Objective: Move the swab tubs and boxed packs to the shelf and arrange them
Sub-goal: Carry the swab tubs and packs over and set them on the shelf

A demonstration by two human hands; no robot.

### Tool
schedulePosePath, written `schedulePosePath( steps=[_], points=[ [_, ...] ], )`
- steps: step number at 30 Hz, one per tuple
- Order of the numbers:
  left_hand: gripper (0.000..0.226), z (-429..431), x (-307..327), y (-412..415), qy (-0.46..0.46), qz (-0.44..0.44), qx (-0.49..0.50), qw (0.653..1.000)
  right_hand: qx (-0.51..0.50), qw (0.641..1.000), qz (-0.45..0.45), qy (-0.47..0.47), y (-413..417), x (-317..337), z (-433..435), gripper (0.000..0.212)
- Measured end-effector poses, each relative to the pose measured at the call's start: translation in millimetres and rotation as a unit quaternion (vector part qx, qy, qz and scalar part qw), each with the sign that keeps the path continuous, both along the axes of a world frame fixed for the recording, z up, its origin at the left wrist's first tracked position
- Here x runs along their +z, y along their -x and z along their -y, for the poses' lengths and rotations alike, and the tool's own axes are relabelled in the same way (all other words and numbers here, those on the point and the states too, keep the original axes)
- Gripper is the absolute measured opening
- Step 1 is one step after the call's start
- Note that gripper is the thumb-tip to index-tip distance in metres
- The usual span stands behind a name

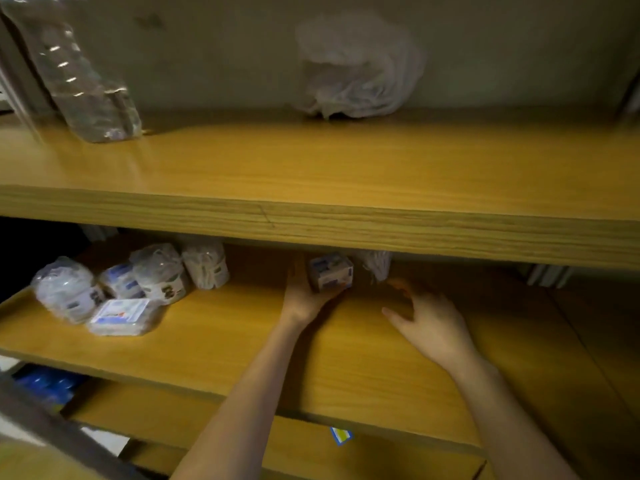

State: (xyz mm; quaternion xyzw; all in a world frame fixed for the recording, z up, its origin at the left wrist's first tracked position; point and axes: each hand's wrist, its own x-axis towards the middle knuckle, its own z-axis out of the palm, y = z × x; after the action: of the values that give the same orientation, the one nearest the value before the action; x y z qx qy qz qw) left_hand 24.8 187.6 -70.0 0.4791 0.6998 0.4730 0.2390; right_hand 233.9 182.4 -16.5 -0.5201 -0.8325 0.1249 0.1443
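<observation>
Head view, only one. My left hand point(304, 292) is deep in on the middle shelf point(242, 348), fingers point(297, 268) wrapped around the left side and underside of a small boxed pack point(330, 273), gripping it. The pack sits far back, under the lip of the upper shelf point(311, 216); can't tell if it's resting on the board or slightly lifted.

My right hand point(429, 323) hovers just right of it, fingers spread and open, holding nothing. Just beyond that hand, a wrapped tub point(377, 263) is tucked at the back, mostly hidden by the upper shelf's edge.

Progress, my read: partway. A cluster is already on the left of the middle shelf: swab tubs in plastic wrap point(64, 289), point(159, 271), point(206, 263), a small blue-printed pack point(121, 280) wedged between two of them, and a flat boxed pack point(121, 317) lying nearest the front. They look bunched, not lined up, so arranging seems left to do. Whether more items wait off-frame, can't tell.

Orientation of the held pack: long axis runs roughly left-right, parallel to the shelf's front edge. Printed face points toward me, label too blurred to read. Sits upright-ish, slightly tilted.

Upper shelf holds a clear plastic sleeve point(86, 84) far left and a crumpled white bag point(356, 71) at the back. Neither looks part of the task.
</observation>
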Motion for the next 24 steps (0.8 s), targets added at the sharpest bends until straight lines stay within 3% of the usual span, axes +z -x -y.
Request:
schedulePosePath(
  steps=[3,7,10,12,17,20,24],
  points=[
    [0.071,-6.5,-3.4,2.4,-0.033,0.024,-0.001,0.999,-0.028,0.999,-0.039,-0.016,11.2,0.5,-7.9,0.055],
    [0.067,18.7,2.2,14.1,-0.056,0.033,-0.045,0.997,-0.07,0.991,-0.108,-0.044,38.8,5.6,-29.3,0.071],
    [0.062,44.5,5.8,33.8,-0.071,0.01,-0.076,0.995,-0.067,0.97,-0.228,-0.051,57.2,8.2,-49.8,0.066],
    [0.063,59.6,10.7,46.1,-0.076,0.008,-0.085,0.993,-0.076,0.965,-0.252,-0.022,67.5,5.7,-61.6,0.066],
    [0.065,84.6,22.3,68.1,-0.099,0.011,-0.107,0.989,-0.113,0.974,-0.195,0.017,87.1,-1.7,-71.3,0.051],
    [0.067,88.7,25.5,75.3,-0.11,0.017,-0.136,0.984,-0.089,0.983,-0.161,0.006,86.5,2.2,-53.6,0.067],
    [0.069,81.5,32.0,67.1,-0.107,0.032,-0.168,0.979,-0.109,0.985,-0.133,0.004,64.9,5.4,-7.4,0.07]
  ],
)
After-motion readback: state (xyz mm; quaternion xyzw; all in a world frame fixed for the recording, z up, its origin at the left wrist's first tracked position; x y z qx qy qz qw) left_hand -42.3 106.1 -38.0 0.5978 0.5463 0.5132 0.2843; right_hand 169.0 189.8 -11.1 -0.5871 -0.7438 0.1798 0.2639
